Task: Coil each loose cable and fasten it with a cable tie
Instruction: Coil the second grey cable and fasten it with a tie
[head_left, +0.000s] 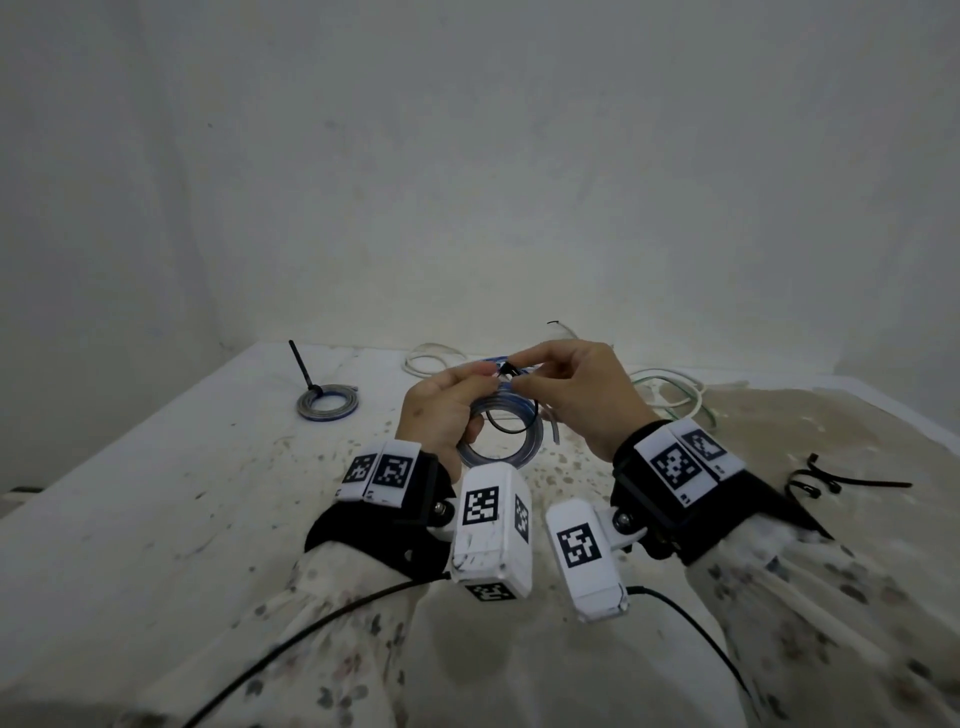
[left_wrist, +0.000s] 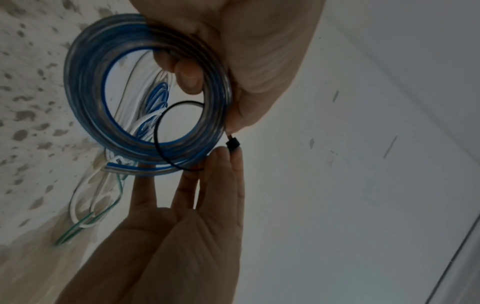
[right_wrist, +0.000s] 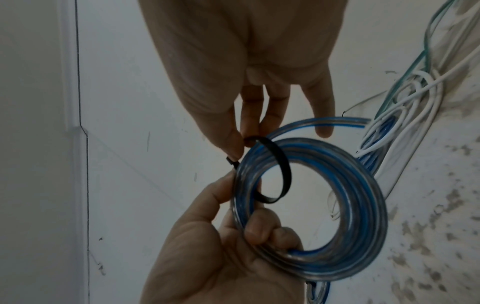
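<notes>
A coil of blue-and-clear cable (head_left: 501, 441) (left_wrist: 85, 98) (right_wrist: 363, 205) is held up above the table. My left hand (head_left: 457, 402) (left_wrist: 197, 67) (right_wrist: 259, 228) grips its rim, fingers curled through the middle. A black cable tie (head_left: 511, 423) (left_wrist: 159, 131) (right_wrist: 284, 164) loops loosely around the coil's strands. My right hand (head_left: 530, 371) (left_wrist: 221, 162) (right_wrist: 244, 135) pinches the tie near its small square head (left_wrist: 232, 144) between thumb and fingers, just beside the left thumb.
A finished coil with an upright black tie (head_left: 328, 402) lies at the table's left. Loose white, green and blue cables (head_left: 670, 397) (right_wrist: 415, 92) are tangled behind my hands. Spare black ties (head_left: 831, 480) lie at the right. A pale wall stands close behind.
</notes>
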